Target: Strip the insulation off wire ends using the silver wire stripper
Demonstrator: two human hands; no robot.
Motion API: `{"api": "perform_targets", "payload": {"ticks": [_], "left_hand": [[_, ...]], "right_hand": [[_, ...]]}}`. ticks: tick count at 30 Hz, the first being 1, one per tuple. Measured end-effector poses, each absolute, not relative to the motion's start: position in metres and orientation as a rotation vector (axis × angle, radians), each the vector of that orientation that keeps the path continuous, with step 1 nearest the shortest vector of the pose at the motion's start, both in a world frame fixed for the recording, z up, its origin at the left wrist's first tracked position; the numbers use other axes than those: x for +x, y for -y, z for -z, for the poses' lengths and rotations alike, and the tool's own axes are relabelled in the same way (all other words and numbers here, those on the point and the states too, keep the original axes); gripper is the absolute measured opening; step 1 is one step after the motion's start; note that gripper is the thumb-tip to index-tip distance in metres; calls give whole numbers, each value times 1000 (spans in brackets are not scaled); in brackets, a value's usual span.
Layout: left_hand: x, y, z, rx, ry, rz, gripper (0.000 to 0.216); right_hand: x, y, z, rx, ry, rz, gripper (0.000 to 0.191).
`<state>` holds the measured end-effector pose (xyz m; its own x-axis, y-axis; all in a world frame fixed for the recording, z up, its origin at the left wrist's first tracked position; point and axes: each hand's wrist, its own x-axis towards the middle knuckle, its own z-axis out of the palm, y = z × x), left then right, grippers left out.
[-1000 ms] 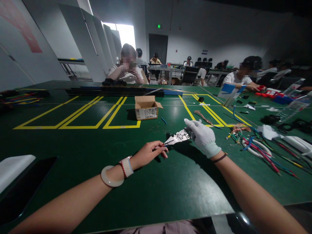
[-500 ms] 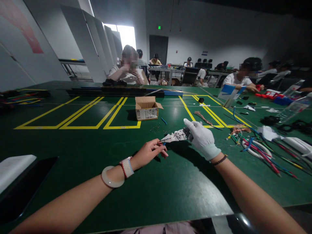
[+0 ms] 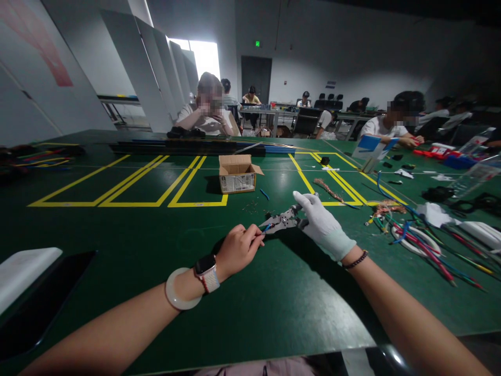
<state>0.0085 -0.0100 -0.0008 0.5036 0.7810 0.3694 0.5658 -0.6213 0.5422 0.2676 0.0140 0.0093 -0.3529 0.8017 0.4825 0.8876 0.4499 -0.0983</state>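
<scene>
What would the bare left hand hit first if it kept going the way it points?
Probably the metal stripping pliers, just ahead of the left hand, which pinches a blue wire; depth is unclear.

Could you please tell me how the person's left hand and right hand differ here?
The left hand is bare; the right hand wears a white glove. The left hand pinches a short blue wire; the right hand grips the wire stripper. The left wrist carries a watch and pale bangle, the right a dark bracelet. Both meet at the tool's nose over the green table.
</scene>
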Motion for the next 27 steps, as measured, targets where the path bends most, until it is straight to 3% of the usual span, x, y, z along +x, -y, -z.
{"api": "perform_targets", "payload": {"ticks": [4,11,18,24,27], "left_hand": [[9,9,0,2355,-1107,-846,11],[9,4,3,2324,-1089,-794,10],[7,2,8,2487,-1002,-695,13],[7,-3,5,1944,-974,-799,11],[7,-8,5,1690,-946,-840,11]], "right_hand": [[269,-14,-11,-1424,2262,251,85],[272,-10,-20,-1637,2206,562,78],[273,-6,-20,-1600,2036,585,73],[272,-4,-22,-1552,1866,463,87],[272,-5,-22,-1584,1792,359,83]]}}
